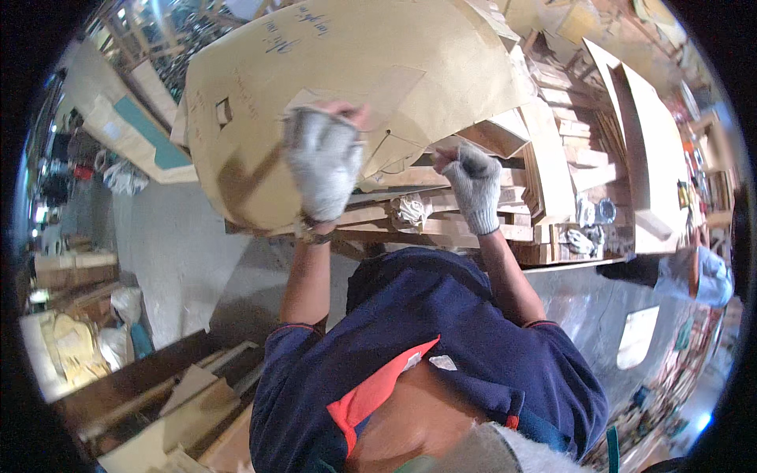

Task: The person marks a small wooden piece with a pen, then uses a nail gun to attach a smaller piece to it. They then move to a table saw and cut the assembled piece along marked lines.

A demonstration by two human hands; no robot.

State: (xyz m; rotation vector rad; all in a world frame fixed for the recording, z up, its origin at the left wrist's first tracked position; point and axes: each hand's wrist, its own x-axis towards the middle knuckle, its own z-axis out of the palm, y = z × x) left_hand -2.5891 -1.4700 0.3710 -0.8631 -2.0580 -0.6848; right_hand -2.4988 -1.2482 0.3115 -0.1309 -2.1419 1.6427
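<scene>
A large tan sheet (441, 55) with handwriting, a square cut-out and a small round hole lies over stacked wood in front of me. My left hand (323, 162), in a white knit glove with bare fingertips, is above this sheet. Its fingers look curled and a little blurred; what they hold, if anything, is hidden. Just off the sheet's near right edge is my right hand (475, 181), gloved the same way with a dark patch. Its fingers are bent closed, and I cannot make out anything in them.
Under the sheet's near edge are wooden slats (441, 225) with a crumpled pale cloth (410, 211). Stacked boards (548, 169), a roll of tape (605, 210) and a long pale panel (650, 150) stand to the right. A wooden bin (146, 382) holds offcuts at lower left.
</scene>
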